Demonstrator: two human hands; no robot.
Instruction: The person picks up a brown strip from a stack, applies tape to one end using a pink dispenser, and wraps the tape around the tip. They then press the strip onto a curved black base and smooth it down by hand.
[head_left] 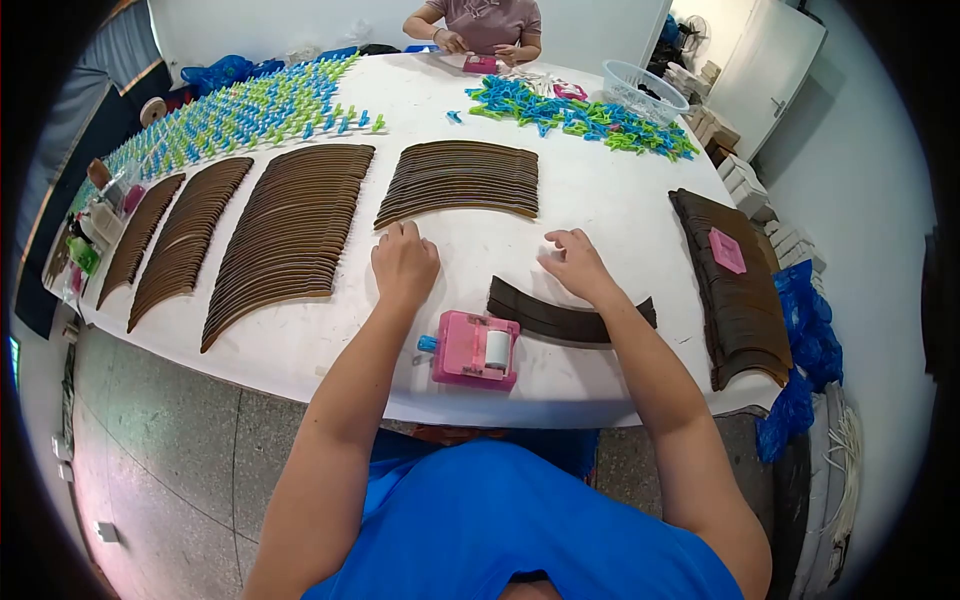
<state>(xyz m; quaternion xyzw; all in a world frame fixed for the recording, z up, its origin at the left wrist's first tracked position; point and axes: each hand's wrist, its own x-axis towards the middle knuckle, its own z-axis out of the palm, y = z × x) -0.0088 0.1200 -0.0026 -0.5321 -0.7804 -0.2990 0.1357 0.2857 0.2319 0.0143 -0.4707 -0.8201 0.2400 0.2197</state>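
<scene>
My left hand [405, 264] is closed, back up, at the lower left corner of the middle stack of brown curved strips [460, 180]. Its fingertips are hidden, so whether it grips a strip's end does not show. To the right, my right hand [578, 265] hovers below the stack's right end, thumb and fingers apart, holding nothing. Beneath my right forearm lies a dark brown curved piece [540, 314], partly covered by the arm. Left of it sits a pink dispenser [462, 347] with a white roll [497, 350] and a blue knob [427, 344].
Fanned rows of brown strips [295, 220] lie on the left. A dark brown pile [735, 300] bears a pink tray [727, 251] at right. Blue and green clips [580, 112] sit near a clear basket [645, 92]. Across the white table [440, 115], another person [485, 28] works.
</scene>
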